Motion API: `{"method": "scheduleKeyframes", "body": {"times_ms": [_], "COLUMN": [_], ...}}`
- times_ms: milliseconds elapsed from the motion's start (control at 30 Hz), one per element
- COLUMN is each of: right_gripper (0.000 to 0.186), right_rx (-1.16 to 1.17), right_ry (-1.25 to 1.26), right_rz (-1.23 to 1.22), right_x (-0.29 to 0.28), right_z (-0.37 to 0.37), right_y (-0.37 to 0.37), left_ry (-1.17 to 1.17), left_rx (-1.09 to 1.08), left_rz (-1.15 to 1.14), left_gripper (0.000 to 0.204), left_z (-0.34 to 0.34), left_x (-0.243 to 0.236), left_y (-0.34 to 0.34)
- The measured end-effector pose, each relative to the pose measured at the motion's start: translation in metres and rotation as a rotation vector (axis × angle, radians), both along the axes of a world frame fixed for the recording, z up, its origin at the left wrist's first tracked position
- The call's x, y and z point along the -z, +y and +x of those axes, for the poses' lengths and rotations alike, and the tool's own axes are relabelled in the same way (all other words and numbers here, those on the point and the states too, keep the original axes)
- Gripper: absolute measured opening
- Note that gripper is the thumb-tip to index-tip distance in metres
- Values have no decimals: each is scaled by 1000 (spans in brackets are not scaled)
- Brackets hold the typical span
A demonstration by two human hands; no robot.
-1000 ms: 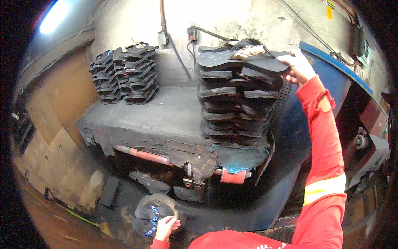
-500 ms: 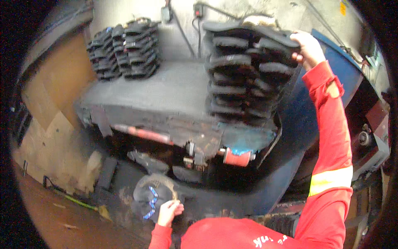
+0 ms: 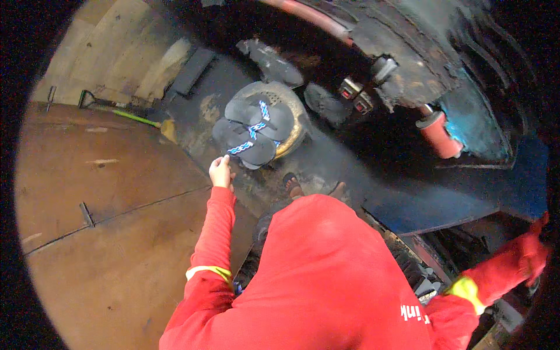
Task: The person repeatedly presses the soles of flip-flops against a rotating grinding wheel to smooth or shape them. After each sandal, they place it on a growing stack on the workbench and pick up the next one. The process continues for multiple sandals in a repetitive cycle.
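Note:
Below centre, my left hand [image 3: 221,172] is closed at the near left edge of a pile of black flip-flops [image 3: 245,119] with blue-and-white patterned straps, pinching the edge of the lower one. The pile lies on a round, worn stool or stand [image 3: 289,140] with a dirty yellowish rim. My right arm stretches to the right rim of the picture; its red sleeve [image 3: 499,271] shows, but the hand is not visible.
A grimy bench with red rollers [image 3: 437,134] and switch boxes [image 3: 350,87] stands at upper right, beside blue sheeting [image 3: 408,204]. Brown boards [image 3: 99,245] fill the left, with a green-handled tool [image 3: 134,116] along them. Sandalled feet [image 3: 294,186] show below the stool.
The view has swung down, so the tall stacks have left it. My right hand, earlier on the top flip-flop of the right stack, is out of sight. My left hand has shifted to the pile's near left.

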State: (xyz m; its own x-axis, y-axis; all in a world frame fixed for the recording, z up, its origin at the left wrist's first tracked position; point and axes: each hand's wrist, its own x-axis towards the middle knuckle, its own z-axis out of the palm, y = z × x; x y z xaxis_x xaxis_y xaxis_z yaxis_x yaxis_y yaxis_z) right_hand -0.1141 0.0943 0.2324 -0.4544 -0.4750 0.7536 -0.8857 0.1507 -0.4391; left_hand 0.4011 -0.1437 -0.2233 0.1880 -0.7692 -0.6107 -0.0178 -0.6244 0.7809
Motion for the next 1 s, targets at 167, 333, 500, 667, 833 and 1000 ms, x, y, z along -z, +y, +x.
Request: {"method": "scheduleKeyframes", "body": {"times_ms": [167, 333, 500, 667, 833, 1000], "right_gripper": [33, 48, 58, 55, 60, 69], "right_rx": [-148, -569, -559, -487, -471, -414], "right_ry": [-353, -642, -404, -494, -587, -641], "right_rz": [666, 991, 984, 877, 755, 745], "right_x": [134, 211, 256, 293, 328, 372], "right_z": [101, 140, 131, 127, 136, 120], "right_y": [5, 38, 56, 65, 61, 61], "left_ry": [-173, -783, -1198, -1284, -881, -561], "left_rx": [-216, 1034, 2110, 1976, 1740, 1541], "left_rz": [43, -1174, -975, -1307, -1744, -1316], "left_gripper": [68, 64, 75, 21, 24, 39], "left_z": [-16, -93, -182, -185, -199, -248], "left_x": [35, 6, -4, -31, -97, -123], "left_y": [-2, -63, -97, -110, -74, 13]}}
